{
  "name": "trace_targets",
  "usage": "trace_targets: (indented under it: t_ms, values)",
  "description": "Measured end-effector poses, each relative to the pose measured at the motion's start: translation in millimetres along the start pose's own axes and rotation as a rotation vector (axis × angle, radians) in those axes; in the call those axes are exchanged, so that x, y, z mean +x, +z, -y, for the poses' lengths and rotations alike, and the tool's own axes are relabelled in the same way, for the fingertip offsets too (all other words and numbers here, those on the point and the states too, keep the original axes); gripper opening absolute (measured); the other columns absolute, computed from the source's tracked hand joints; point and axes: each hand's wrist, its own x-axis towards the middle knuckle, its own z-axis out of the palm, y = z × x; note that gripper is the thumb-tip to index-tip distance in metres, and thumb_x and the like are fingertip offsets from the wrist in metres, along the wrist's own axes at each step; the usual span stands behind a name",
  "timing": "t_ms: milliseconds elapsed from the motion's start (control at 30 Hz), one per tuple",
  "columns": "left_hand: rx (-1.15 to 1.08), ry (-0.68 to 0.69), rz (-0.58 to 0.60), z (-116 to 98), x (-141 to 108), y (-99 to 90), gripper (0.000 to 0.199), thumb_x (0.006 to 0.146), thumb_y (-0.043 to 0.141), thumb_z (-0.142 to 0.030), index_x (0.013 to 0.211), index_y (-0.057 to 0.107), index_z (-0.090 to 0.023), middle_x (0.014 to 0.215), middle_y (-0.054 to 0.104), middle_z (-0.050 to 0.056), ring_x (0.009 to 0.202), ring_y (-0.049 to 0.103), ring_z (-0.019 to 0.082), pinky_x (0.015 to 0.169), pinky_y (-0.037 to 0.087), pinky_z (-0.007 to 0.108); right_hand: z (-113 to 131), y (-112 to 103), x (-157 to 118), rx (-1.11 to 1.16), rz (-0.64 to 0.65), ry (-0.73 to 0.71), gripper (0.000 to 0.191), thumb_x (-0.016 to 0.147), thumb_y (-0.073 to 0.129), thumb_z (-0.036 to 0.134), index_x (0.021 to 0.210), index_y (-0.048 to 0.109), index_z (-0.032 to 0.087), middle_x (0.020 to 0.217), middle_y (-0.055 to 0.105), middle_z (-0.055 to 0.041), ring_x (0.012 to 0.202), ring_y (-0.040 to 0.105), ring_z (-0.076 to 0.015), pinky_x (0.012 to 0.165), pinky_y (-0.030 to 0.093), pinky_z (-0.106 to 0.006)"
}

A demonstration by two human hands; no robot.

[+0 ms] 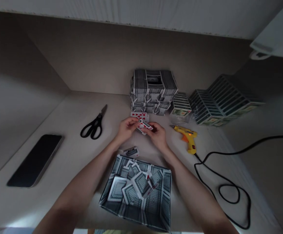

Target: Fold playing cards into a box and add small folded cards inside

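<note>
Both hands meet over the middle of the table around a folded playing card (145,124) with red pips. My left hand (128,129) pinches its left end, and my right hand (158,134) grips its right end. Just behind the fingers more playing cards (139,115) with red hearts lie face up. Nearer me stands an open box made of playing cards (166,208), with several loose cards (118,188) inside, mostly back up. A small folded card piece (131,151) lies between the box and my left hand.
A structure built of cards (153,92) stands at the back wall. Stacked card packs (222,100) are at the right. A yellow glue gun (189,138) with a looping black cord (217,152) lies right; black scissors (94,126) and a phone (35,161) lie left. A shelf hangs overhead.
</note>
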Motion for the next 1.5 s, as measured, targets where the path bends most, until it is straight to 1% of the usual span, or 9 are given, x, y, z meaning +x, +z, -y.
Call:
trace_targets:
  t_ms: [200, 433, 567, 700, 833, 1033, 1100, 1267, 1500]
  values:
    - [0.013, -0.010, 0.071, -5, -4, -0.8, 0.022, 0.066, 0.066, -0.029, 0.070, 0.049, -0.016, 0.059, 0.052, -0.005, 0.053, 0.049, 0.007, 0.052, 0.039, 0.019, 0, -5, 5, 0.111, -0.067, 0.068, 0.033, 0.056, 0.071, 0.044, 0.070, 0.058, 0.018, 0.061, 0.058, 0.0029, 0.055, 0.049, -0.0109, 0.056, 0.041, -0.024]
    - [0.187, 0.107, 0.192, -6, -6, 0.9, 0.026, 0.077, 0.057, -0.033, 0.097, 0.055, -0.017, 0.071, 0.059, 0.000, 0.055, 0.050, 0.009, 0.050, 0.038, 0.019, 6, -5, 2, 0.204, 0.004, 0.140, 0.034, 0.054, 0.072, 0.043, 0.071, 0.058, 0.017, 0.062, 0.060, 0.0014, 0.056, 0.052, -0.0112, 0.056, 0.043, -0.025]
    - [0.385, 0.159, 0.152, -2, -5, 2.0, 0.021, 0.080, 0.052, -0.036, 0.081, 0.059, -0.016, 0.066, 0.057, -0.001, 0.055, 0.047, 0.009, 0.051, 0.037, 0.019, 6, -4, 2, 0.205, 0.044, 0.133, 0.032, 0.056, 0.072, 0.041, 0.071, 0.059, 0.017, 0.061, 0.060, 0.0022, 0.054, 0.052, -0.0106, 0.056, 0.043, -0.024]
    - [0.356, 0.077, 0.033, 1, -6, 3.8, 0.023, 0.082, 0.049, -0.039, 0.081, 0.055, -0.016, 0.057, 0.050, -0.004, 0.047, 0.044, 0.008, 0.044, 0.034, 0.018, 5, -3, 2, 0.211, 0.140, 0.076, 0.031, 0.062, 0.068, 0.042, 0.078, 0.058, 0.018, 0.072, 0.065, -0.0011, 0.065, 0.058, -0.0131, 0.062, 0.046, -0.026]
    - [0.320, 0.056, -0.063, 4, -4, 3.9, 0.026, 0.081, 0.049, -0.043, 0.080, 0.052, -0.017, 0.057, 0.051, -0.004, 0.046, 0.046, 0.008, 0.042, 0.036, 0.018, 5, -2, 1, 0.161, 0.241, 0.138, 0.032, 0.062, 0.068, 0.044, 0.078, 0.058, 0.018, 0.069, 0.066, -0.0021, 0.058, 0.058, -0.0135, 0.051, 0.045, -0.024]
    - [0.350, 0.105, 0.064, 2, -7, 2.4, 0.036, 0.081, 0.050, -0.043, 0.057, 0.046, -0.016, 0.048, 0.047, -0.004, 0.046, 0.048, 0.008, 0.044, 0.037, 0.018, 14, -7, 2, 0.230, 0.133, 0.182, 0.029, 0.065, 0.065, 0.045, 0.069, 0.056, 0.018, 0.047, 0.054, 0.0046, 0.040, 0.047, -0.0091, 0.042, 0.038, -0.022]
    - [0.368, 0.115, 0.109, 0, -9, 2.9, 0.032, 0.081, 0.050, -0.041, 0.061, 0.050, -0.016, 0.049, 0.049, -0.004, 0.045, 0.048, 0.008, 0.044, 0.038, 0.019, 15, -8, 3, 0.235, 0.102, 0.175, 0.030, 0.066, 0.064, 0.046, 0.070, 0.057, 0.017, 0.045, 0.051, 0.0061, 0.038, 0.042, -0.0079, 0.040, 0.034, -0.021]
    - [0.277, 0.079, 0.103, 3, -11, 4.5, 0.029, 0.083, 0.049, -0.037, 0.106, 0.050, -0.019, 0.061, 0.055, -0.004, 0.045, 0.049, 0.008, 0.041, 0.038, 0.018, 13, -6, 1, 0.219, 0.113, 0.153, 0.032, 0.068, 0.062, 0.046, 0.080, 0.060, 0.017, 0.048, 0.051, 0.0065, 0.037, 0.041, -0.0073, 0.039, 0.032, -0.022]
    - [0.267, 0.107, -0.061, 1, -8, 4.5, 0.017, 0.084, 0.044, -0.031, 0.092, 0.052, -0.018, 0.060, 0.051, -0.004, 0.051, 0.045, 0.008, 0.048, 0.037, 0.018, 15, 2, -6, 0.339, 0.235, 0.264, 0.040, 0.073, 0.054, 0.051, 0.098, 0.052, 0.020, 0.044, 0.053, 0.0075, 0.035, 0.048, -0.0113, 0.039, 0.040, -0.024]
